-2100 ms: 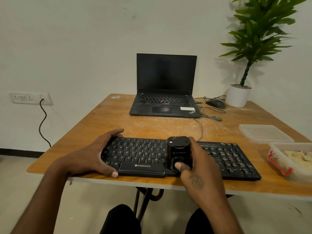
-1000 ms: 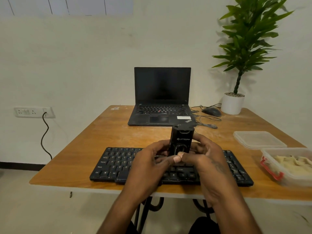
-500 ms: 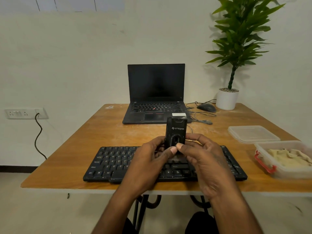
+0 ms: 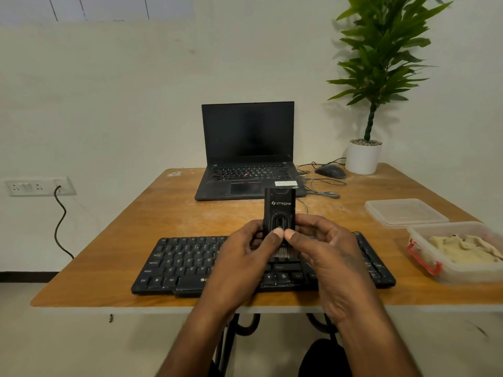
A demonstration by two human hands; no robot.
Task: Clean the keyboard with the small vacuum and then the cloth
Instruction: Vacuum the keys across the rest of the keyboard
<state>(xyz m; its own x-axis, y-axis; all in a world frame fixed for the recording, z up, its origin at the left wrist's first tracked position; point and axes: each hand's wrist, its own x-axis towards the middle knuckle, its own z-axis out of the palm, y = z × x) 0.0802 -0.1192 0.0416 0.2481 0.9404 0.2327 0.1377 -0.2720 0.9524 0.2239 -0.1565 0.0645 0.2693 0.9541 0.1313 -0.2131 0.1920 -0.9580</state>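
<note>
The small vacuum [image 4: 279, 210] stands upright between both hands, lifted clear above the middle of the keyboard [image 4: 185, 263], its long axis running near vertical with the branded top end up and away from the person and its pale brush end [image 4: 283, 253] pointing down toward the keys. The left hand [image 4: 245, 257] wraps the lower left side of the black body and the right hand [image 4: 326, 254] wraps the lower right side, each with fingers curled round it and the two thumbs meeting side by side on the front face just below the oval switch, so both are clamped on the vacuum and neither is nearer than the other. The keyboard lies flat on the wooden surface [image 4: 190, 213], its long axis running left to right across the person, front edge close to the near rim, and the brush hangs directly over its central keys without touching them. My judgement is that the thumbs are working the switch, and the coming move is a straight drop of the brush onto the keys followed by strokes along the keyboard's length. The cloth [image 4: 462, 251] seems to be the pale crumpled fabric in the open plastic container [image 4: 424, 257] at the right, well apart from both hands, though closer to the right one
</note>
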